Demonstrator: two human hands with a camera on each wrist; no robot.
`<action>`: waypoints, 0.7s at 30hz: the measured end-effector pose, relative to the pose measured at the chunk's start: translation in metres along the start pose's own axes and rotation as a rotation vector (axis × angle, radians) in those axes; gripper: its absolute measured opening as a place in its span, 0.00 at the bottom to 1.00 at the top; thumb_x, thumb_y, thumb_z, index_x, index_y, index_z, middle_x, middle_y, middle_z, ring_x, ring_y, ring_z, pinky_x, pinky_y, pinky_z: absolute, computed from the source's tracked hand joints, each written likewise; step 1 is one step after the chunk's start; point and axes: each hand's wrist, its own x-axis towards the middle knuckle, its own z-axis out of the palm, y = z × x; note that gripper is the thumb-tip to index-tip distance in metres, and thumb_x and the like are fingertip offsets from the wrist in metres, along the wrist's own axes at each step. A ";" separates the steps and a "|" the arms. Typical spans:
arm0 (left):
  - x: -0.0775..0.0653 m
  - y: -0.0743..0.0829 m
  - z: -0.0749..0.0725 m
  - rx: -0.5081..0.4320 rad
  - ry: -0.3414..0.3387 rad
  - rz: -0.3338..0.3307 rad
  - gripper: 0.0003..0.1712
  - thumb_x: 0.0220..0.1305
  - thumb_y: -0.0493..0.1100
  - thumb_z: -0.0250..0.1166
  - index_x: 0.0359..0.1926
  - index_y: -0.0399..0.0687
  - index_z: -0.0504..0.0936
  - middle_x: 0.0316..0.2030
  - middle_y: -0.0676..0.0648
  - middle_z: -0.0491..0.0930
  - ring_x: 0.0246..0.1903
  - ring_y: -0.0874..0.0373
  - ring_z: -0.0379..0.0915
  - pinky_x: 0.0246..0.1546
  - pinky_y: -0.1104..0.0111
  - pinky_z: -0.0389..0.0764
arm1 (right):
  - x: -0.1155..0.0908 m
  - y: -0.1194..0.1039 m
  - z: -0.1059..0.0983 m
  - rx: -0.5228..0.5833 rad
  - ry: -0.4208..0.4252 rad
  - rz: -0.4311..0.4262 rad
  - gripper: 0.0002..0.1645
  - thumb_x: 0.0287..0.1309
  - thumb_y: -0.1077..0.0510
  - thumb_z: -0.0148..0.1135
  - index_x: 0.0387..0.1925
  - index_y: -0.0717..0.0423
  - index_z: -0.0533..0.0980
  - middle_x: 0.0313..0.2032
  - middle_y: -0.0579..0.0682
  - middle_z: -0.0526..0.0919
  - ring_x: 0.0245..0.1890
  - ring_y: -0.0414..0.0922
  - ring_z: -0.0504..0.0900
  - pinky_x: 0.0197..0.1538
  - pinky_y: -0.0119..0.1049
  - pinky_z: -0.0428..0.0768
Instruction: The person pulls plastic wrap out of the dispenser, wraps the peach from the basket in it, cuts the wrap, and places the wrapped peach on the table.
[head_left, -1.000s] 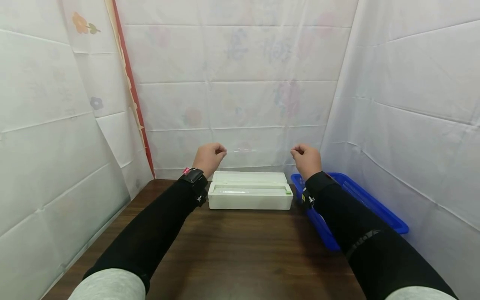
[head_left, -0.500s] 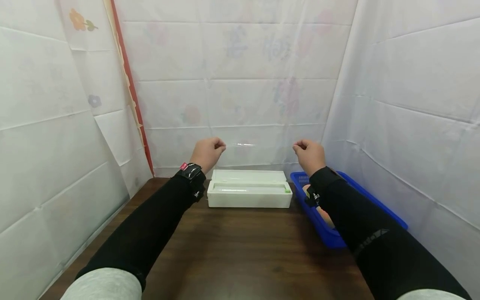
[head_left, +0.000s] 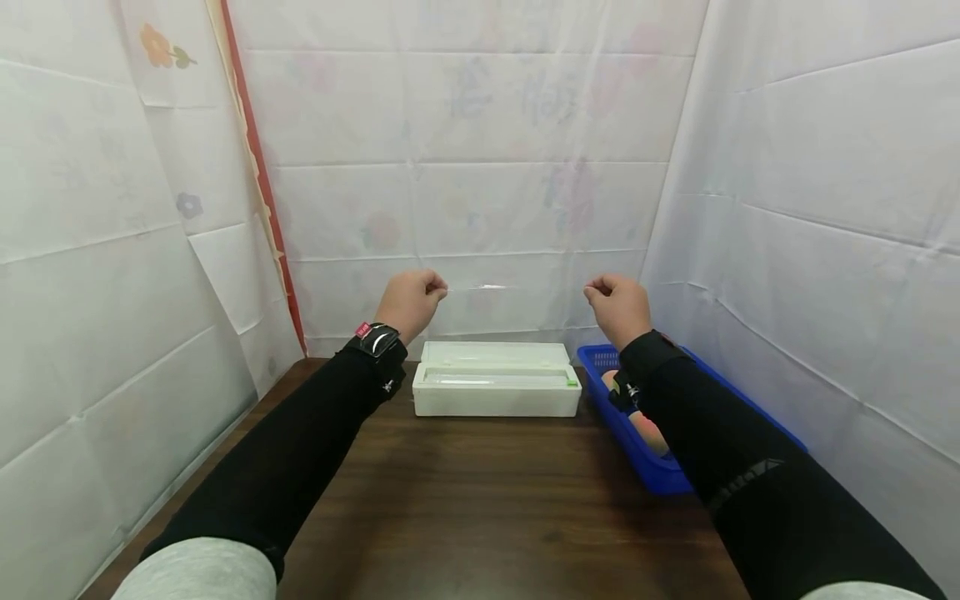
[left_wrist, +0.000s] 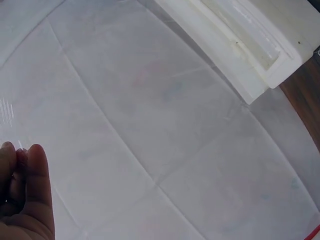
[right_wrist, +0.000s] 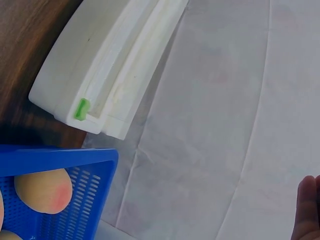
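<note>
My left hand and right hand are raised above and in front of a white cling film dispenser, level with each other. Between them stretches a sheet of clear cling film, visible mainly as a bright glint. Each hand pinches one side of it between thumb and fingers. In the left wrist view, streaks of the film shine beside the pinching fingertips. Only a little of the right hand enters its wrist view. The dispenser's lid is tipped back, and a green slider sits at its right end.
To the right of the dispenser stands a blue plastic basket holding several peaches, partly covered by my right sleeve in the head view. White sheeting hangs behind and on both sides of the dark wooden table.
Both hands have risen slightly and spread a little farther apart, and the film's glint has risen with them. The right forearm has shifted right, uncovering peaches in the basket.
</note>
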 end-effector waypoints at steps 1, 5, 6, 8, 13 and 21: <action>0.000 0.001 -0.001 0.002 0.001 0.001 0.08 0.76 0.42 0.66 0.46 0.43 0.90 0.43 0.43 0.91 0.41 0.49 0.85 0.46 0.56 0.84 | 0.000 -0.001 -0.001 0.001 0.001 0.000 0.14 0.78 0.54 0.60 0.49 0.59 0.85 0.45 0.60 0.89 0.44 0.54 0.84 0.46 0.43 0.77; -0.001 0.002 -0.003 0.014 0.004 0.002 0.09 0.77 0.42 0.65 0.47 0.42 0.89 0.44 0.43 0.91 0.42 0.49 0.86 0.47 0.56 0.84 | -0.001 -0.004 -0.002 0.003 0.002 -0.009 0.14 0.78 0.54 0.60 0.50 0.59 0.85 0.47 0.61 0.88 0.46 0.54 0.84 0.49 0.46 0.78; -0.001 0.003 -0.004 0.015 0.005 0.003 0.09 0.77 0.42 0.65 0.47 0.42 0.89 0.45 0.43 0.91 0.42 0.48 0.86 0.47 0.56 0.84 | -0.001 -0.005 -0.002 0.004 0.004 -0.012 0.14 0.78 0.54 0.60 0.50 0.59 0.85 0.47 0.61 0.88 0.46 0.54 0.84 0.49 0.46 0.78; -0.002 0.004 -0.006 0.017 0.008 0.005 0.09 0.77 0.42 0.65 0.48 0.43 0.89 0.45 0.43 0.91 0.43 0.48 0.86 0.48 0.56 0.84 | -0.001 -0.006 -0.003 0.003 0.010 -0.019 0.15 0.78 0.54 0.60 0.50 0.59 0.85 0.47 0.61 0.89 0.46 0.54 0.84 0.49 0.47 0.79; -0.005 0.008 -0.008 0.011 0.036 0.032 0.09 0.77 0.41 0.65 0.48 0.42 0.89 0.45 0.42 0.91 0.42 0.48 0.86 0.47 0.56 0.84 | -0.003 -0.011 -0.005 0.017 0.038 -0.020 0.15 0.78 0.53 0.61 0.49 0.59 0.86 0.45 0.60 0.89 0.44 0.53 0.83 0.47 0.44 0.78; -0.005 0.014 -0.013 0.012 0.066 0.063 0.08 0.77 0.40 0.65 0.47 0.41 0.89 0.44 0.41 0.90 0.42 0.48 0.86 0.48 0.56 0.85 | -0.006 -0.015 -0.011 0.053 0.066 -0.048 0.14 0.78 0.54 0.61 0.48 0.60 0.86 0.43 0.60 0.88 0.41 0.53 0.81 0.44 0.41 0.76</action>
